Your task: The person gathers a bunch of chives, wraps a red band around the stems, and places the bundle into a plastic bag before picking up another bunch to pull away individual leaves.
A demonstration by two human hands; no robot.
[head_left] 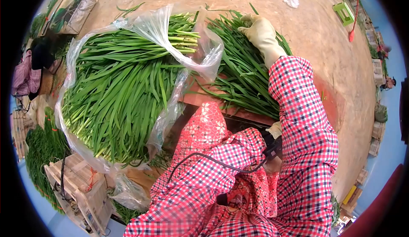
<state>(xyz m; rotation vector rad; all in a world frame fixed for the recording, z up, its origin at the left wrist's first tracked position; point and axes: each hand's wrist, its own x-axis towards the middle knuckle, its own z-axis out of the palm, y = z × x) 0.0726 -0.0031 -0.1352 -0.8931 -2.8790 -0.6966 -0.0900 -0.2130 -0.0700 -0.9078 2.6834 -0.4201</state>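
Note:
My right hand (260,34), in a cream glove, reaches to the far end of a pile of green garlic chives (243,64). Its fingers curl over the leaves there. The pile lies on a reddish board (202,93) in front of me. My left hand (275,129), gloved too, shows only a small patch below the board; my right sleeve hides the rest, so its fingers do not show. Beside its cuff is a black object (272,146) with a cable. Left of the pile, a clear plastic bag (159,30) lies open around a large heap of chives (123,88).
At the lower left stands a pale crate (83,186), with more bundled chives (44,147) behind it. Another person (32,73) is at the far left. A green plastic stool (343,14) and a white scrap (291,1) lie on the brown floor (315,32).

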